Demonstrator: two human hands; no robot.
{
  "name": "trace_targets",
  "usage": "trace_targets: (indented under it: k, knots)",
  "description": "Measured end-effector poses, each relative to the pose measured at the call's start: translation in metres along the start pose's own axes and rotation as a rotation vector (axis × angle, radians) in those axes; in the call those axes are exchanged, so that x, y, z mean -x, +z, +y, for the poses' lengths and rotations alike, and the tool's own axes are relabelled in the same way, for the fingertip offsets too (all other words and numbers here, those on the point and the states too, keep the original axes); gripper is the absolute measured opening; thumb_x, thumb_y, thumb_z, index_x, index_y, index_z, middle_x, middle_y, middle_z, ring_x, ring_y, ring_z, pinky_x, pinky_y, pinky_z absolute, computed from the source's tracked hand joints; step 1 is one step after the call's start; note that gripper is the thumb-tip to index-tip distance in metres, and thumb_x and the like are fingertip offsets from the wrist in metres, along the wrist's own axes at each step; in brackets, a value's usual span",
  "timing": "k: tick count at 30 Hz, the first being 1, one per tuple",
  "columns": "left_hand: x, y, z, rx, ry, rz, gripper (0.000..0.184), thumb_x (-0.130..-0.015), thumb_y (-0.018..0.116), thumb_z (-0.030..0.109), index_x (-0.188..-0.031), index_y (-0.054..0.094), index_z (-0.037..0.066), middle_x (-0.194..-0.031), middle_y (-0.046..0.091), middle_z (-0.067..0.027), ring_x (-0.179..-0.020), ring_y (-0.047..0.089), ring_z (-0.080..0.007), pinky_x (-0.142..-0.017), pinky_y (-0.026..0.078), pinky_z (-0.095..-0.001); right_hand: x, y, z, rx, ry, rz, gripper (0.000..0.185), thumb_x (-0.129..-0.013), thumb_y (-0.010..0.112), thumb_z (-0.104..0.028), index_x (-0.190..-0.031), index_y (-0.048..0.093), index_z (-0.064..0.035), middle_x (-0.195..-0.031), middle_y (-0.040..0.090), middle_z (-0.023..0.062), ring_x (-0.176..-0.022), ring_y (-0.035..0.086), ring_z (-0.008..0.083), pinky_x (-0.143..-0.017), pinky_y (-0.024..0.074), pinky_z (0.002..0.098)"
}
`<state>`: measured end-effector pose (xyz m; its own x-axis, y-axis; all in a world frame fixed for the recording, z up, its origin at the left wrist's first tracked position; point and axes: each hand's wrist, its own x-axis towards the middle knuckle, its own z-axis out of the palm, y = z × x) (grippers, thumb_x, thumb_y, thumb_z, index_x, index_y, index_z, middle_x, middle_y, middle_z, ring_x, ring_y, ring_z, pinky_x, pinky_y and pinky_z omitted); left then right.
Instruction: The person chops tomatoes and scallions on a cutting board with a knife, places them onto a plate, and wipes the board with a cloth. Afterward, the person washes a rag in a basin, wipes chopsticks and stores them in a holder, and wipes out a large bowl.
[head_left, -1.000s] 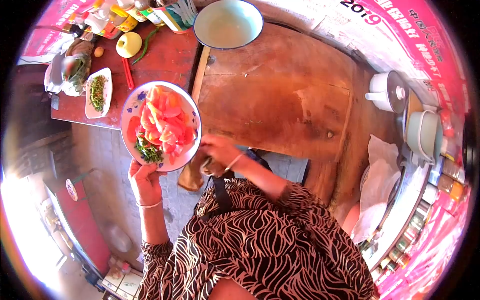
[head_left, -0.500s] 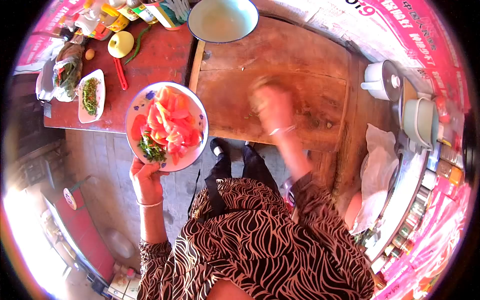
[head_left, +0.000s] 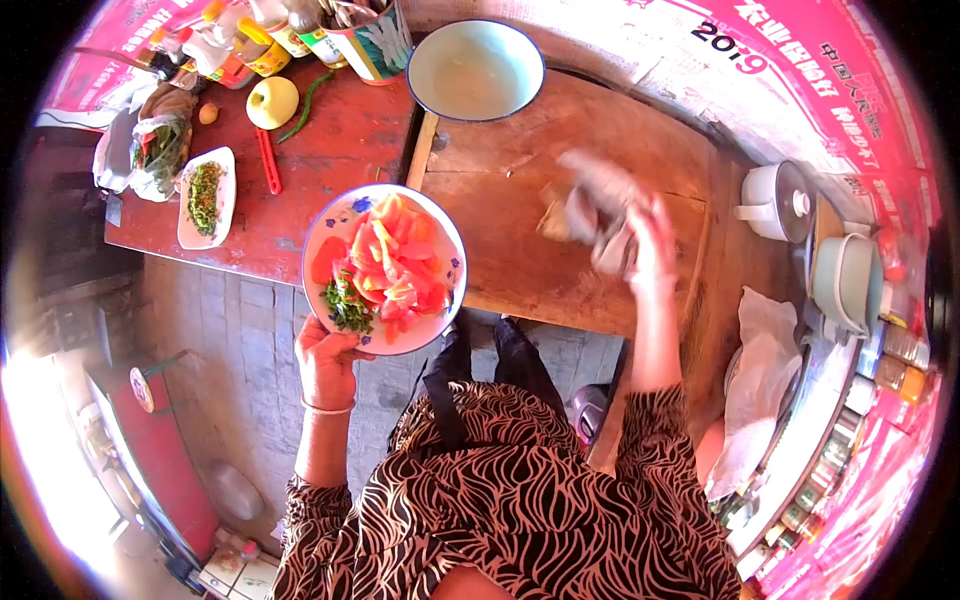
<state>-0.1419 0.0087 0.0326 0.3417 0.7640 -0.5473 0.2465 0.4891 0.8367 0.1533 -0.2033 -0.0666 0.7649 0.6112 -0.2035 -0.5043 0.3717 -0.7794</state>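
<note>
To the right of the patterned plate (head_left: 395, 342), the view is filled by a broad wooden tabletop (head_left: 500, 200). To the plate's left and beyond it, a red table (head_left: 330, 150) is seen. Beyond the plate and slightly to its right, a blue-rimmed basin (head_left: 428, 60) is set at the far side of the wooden tabletop. The plate itself is held up at the near edges of the two surfaces. Well to its right, a lidded pot (head_left: 765, 200) is placed. Between plate and pot, a crumpled cloth (head_left: 600, 210) is gripped over the wooden tabletop by the right hand (head_left: 652, 245), which is closed on it; both are blurred, and whether the wood is touched cannot be told. By the left hand (head_left: 328, 360), the plate's near rim is clamped, the thumb laid on top. On the plate, cut tomato pieces (head_left: 395, 260) are heaped, with chopped greens (head_left: 346, 305) tucked against their near left side. Left of the plate, a small dish (head_left: 198, 240) is stood on the red table. Beyond the plate, to its left, a pale yellow fruit (head_left: 272, 103) is placed, with a red-handled tool (head_left: 268, 162) and a slim green pepper (head_left: 305, 105) laid just beside it.
</note>
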Motion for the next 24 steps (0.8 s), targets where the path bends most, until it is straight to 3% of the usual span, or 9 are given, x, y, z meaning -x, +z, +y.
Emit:
trace_targets:
  k: [1,3,4,7,8,10,11,12,24]
  knots:
    - [-0.002,-0.002,-0.003,-0.006,-0.008,-0.009,0.034,-0.065,0.050,-0.001,-0.098,0.051,-0.005,-0.084,0.062,-0.0134,-0.061,0.062,-0.0190,-0.046,0.054,-0.0257,-0.024,-0.032,0.015,0.230,-0.061,0.209,0.045,-0.084,0.055,-0.016,-0.124,0.041,-0.0005,-0.114,0.055,0.0137,-0.103,0.054,0.0178,-0.090,0.0419,0.0326]
    - [-0.003,-0.003,-0.007,-0.010,-0.003,-0.014,0.034,-0.065,0.050,0.000,-0.098,0.051,-0.005,-0.084,0.062,-0.0136,-0.061,0.062,-0.0193,-0.046,0.054,-0.0261,-0.081,-0.078,0.084,0.952,-0.443,0.229,0.034,-0.087,0.054,-0.013,-0.119,0.048,-0.0090,-0.090,0.063,0.0048,-0.073,0.061,0.0127,-0.059,0.0483,0.0292]
    - [-0.005,-0.002,-0.008,-0.016,-0.002,-0.020,0.034,-0.065,0.050,0.000,-0.099,0.051,-0.005,-0.084,0.062,-0.0137,-0.061,0.062,-0.0194,-0.047,0.054,-0.0262,-0.074,-0.022,0.062,1.173,-0.313,0.200,0.022,-0.085,0.055,-0.010,-0.106,0.056,-0.0081,-0.073,0.063,0.0034,-0.056,0.058,0.0141,-0.047,0.0440,0.0312]
    - [-0.006,0.002,-0.006,-0.025,-0.001,-0.034,0.034,-0.065,0.051,0.000,-0.099,0.050,-0.005,-0.084,0.062,-0.0138,-0.062,0.062,-0.0199,-0.047,0.054,-0.0268,-0.054,0.062,0.126,1.177,-0.648,-0.384,0.025,-0.081,0.048,-0.029,-0.085,0.059,-0.0071,-0.075,0.060,0.0153,-0.064,0.059,0.0301,-0.054,0.0466,0.0389]
    - [-0.007,0.005,-0.006,-0.031,0.001,-0.042,0.034,-0.065,0.050,0.000,-0.099,0.050,-0.005,-0.085,0.062,-0.0139,-0.062,0.062,-0.0198,-0.048,0.054,-0.0268,-0.018,0.104,0.114,1.570,-0.079,-0.608,0.025,-0.079,0.050,-0.026,-0.093,0.059,-0.0070,-0.085,0.060,0.0157,-0.076,0.059,0.0329,-0.067,0.0485,0.0419]
    - [-0.010,0.015,-0.005,-0.045,0.003,-0.054,0.033,-0.065,0.050,0.000,-0.098,0.051,-0.006,-0.085,0.062,-0.0142,-0.063,0.062,-0.0198,-0.048,0.054,-0.0269,0.051,0.124,0.152,1.001,-0.561,-0.584,0.038,-0.072,0.059,-0.017,-0.109,0.055,-0.0106,-0.116,0.054,0.0138,-0.111,0.047,0.0262,-0.088,0.0402,0.0365]
    - [-0.012,0.027,-0.003,-0.048,-0.009,-0.069,0.033,-0.066,0.050,-0.001,-0.099,0.051,-0.006,-0.084,0.062,-0.0137,-0.062,0.062,-0.0195,-0.047,0.054,-0.0268,0.081,0.118,0.186,0.952,-0.344,-0.772,0.033,-0.071,0.059,-0.010,-0.104,0.058,-0.0097,-0.107,0.059,0.0137,-0.102,0.054,0.0256,-0.084,0.0437,0.0357]
    - [-0.014,0.045,-0.004,-0.052,-0.021,-0.082,0.033,-0.066,0.049,-0.002,-0.099,0.052,-0.006,-0.084,0.062,-0.0132,-0.062,0.062,-0.0192,-0.046,0.054,-0.0267,0.095,0.104,0.186,0.764,0.285,-1.153,0.028,-0.071,0.056,-0.004,-0.098,0.060,-0.0077,-0.093,0.064,0.0125,-0.089,0.061,0.0253,-0.078,0.0471,0.0344]
    - [-0.073,0.141,-0.060,-0.145,-0.027,-0.268,0.023,-0.061,0.052,-0.007,-0.084,0.053,-0.005,-0.073,0.058,-0.0117,-0.055,0.059,-0.0219,-0.042,0.052,-0.0311,0.083,-0.055,-0.031,0.540,0.324,-0.159,0.033,-0.078,0.055,-0.010,-0.109,0.054,0.0025,-0.103,0.059,0.0077,-0.095,0.055,0.0171,-0.087,0.0414,0.0289]
